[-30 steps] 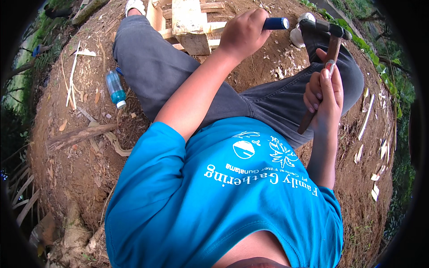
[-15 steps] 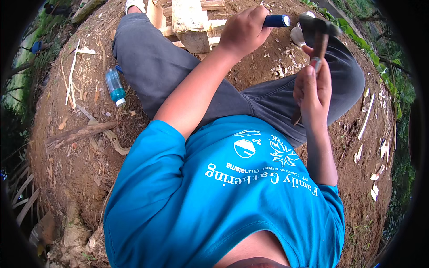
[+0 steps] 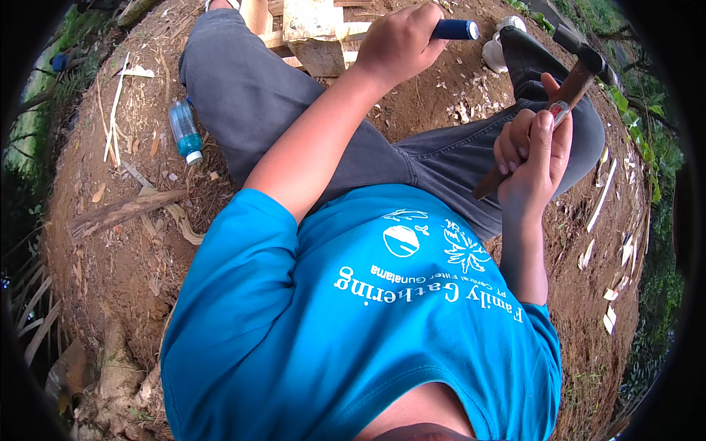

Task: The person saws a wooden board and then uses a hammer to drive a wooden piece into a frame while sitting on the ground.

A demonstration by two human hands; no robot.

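My left hand (image 3: 397, 42) is closed around a tool with a blue handle (image 3: 457, 29). The pale butt of that handle points right, and its other end is hidden by my fist. In my right hand (image 3: 535, 151) is a hammer (image 3: 576, 82) with a wooden handle and a dark metal head. It is tilted, head up and to the right, apart from the blue handle. Beyond my left forearm, a wooden frame of pale boards (image 3: 312, 26) lies between my legs, near my left hand.
A clear bottle with blue-green liquid (image 3: 184, 132) lies left of my left leg (image 3: 246, 95). A piece of dry wood (image 3: 129, 213) rests on the brown soil. Pale wood chips (image 3: 465, 112) and strips (image 3: 603, 195) are scattered about. Green plants (image 3: 632, 121) edge the right side.
My right hand has swung the hammer right and away from the blue handle; its head was blurred and nearer before. My left hand stays almost in place.
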